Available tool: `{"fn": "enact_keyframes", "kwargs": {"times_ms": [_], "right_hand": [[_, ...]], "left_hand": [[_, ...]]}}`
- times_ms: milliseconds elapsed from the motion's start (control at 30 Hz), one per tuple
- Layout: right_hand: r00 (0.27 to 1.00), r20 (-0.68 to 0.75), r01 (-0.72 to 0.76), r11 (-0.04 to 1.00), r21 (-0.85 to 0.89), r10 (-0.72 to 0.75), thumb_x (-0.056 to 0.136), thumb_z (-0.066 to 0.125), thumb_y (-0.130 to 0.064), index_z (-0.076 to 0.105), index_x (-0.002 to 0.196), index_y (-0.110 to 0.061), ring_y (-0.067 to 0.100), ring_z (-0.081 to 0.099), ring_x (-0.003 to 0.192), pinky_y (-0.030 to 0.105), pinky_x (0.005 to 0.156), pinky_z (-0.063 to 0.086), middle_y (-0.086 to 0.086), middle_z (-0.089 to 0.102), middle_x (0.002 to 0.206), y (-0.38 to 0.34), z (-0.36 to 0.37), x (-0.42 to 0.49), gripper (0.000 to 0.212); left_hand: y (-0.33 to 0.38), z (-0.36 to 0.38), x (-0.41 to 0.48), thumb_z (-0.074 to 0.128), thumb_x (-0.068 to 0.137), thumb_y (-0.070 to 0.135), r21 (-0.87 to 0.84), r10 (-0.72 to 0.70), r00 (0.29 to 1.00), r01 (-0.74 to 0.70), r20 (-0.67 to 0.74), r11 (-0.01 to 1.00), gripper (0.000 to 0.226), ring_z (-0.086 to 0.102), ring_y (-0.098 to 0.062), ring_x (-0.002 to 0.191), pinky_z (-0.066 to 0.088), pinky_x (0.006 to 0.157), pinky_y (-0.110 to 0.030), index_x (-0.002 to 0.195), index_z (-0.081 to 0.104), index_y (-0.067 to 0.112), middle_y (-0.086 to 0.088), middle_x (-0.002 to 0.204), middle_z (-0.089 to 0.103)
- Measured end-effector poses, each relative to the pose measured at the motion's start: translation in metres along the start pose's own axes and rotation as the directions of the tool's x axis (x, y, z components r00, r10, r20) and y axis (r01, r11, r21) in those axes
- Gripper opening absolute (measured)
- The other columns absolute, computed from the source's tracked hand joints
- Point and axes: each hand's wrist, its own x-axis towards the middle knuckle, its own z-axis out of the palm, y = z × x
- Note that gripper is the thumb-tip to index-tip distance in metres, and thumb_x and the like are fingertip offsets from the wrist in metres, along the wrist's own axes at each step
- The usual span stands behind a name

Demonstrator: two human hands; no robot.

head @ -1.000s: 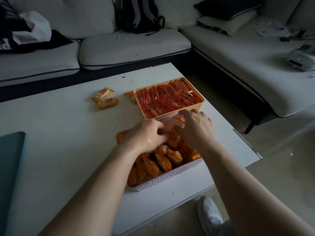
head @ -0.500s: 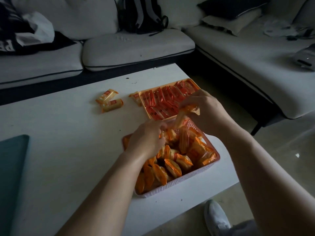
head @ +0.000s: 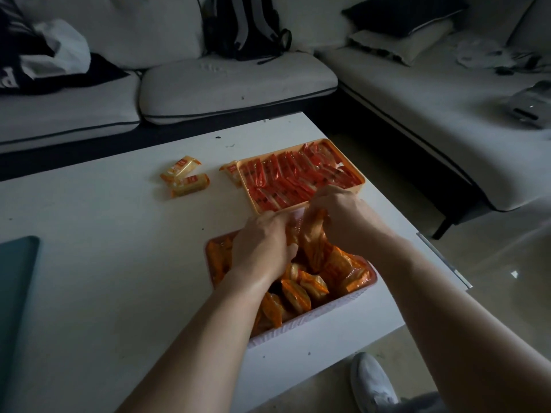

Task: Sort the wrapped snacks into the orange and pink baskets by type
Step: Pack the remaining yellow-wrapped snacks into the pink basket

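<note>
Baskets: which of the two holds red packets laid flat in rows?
The orange basket, the farther one. The nearer pink basket holds jumbled orange packets instead.

On the table (head: 104,278), the far basket (head: 362,182) sits by the right edge near the far right corner, the near basket (head: 298,326) directly before it, a single snack (head: 230,171) touching the far basket's left wall, two loose snacks (head: 185,175) further left, and a flat pad (head: 15,293) at the left edge.
</note>
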Motion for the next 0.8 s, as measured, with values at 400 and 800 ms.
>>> {"fn": "enact_keyframes", "kwargs": {"times_ms": [400, 800], "right_hand": [[0.995, -0.100, -0.020, 0.998, 0.055, 0.026, 0.091, 0.065, -0.001, 0.062, 0.118, -0.018, 0.016, 0.061, 0.089, 0.025, 0.062, 0.056, 0.000, 0.060, 0.116, -0.006, 0.009, 0.000, 0.032], [0.985, 0.145, -0.124, 0.968, 0.220, 0.093, 0.091, 0.052, 0.009, 0.041, 0.148, -0.016, 0.014, 0.066, 0.105, 0.026, 0.064, 0.062, -0.004, 0.062, 0.127, 0.006, 0.002, 0.005, 0.063]], "left_hand": [[0.011, 0.000, 0.009, 0.071, 0.093, 0.031, -0.053, 0.097, 0.978, -0.109, -0.183, 0.993, 0.013, 0.071, -0.015, 0.089, 0.039, 0.068, -0.018, 0.105, 0.070, 0.027, 0.008, 0.096, 0.075], [0.001, 0.008, 0.007, 0.070, 0.091, 0.023, -0.047, 0.165, 0.986, -0.164, 0.027, 0.985, 0.043, 0.049, -0.014, 0.119, 0.048, 0.099, -0.032, 0.128, 0.062, 0.042, 0.015, 0.129, 0.056]]}}
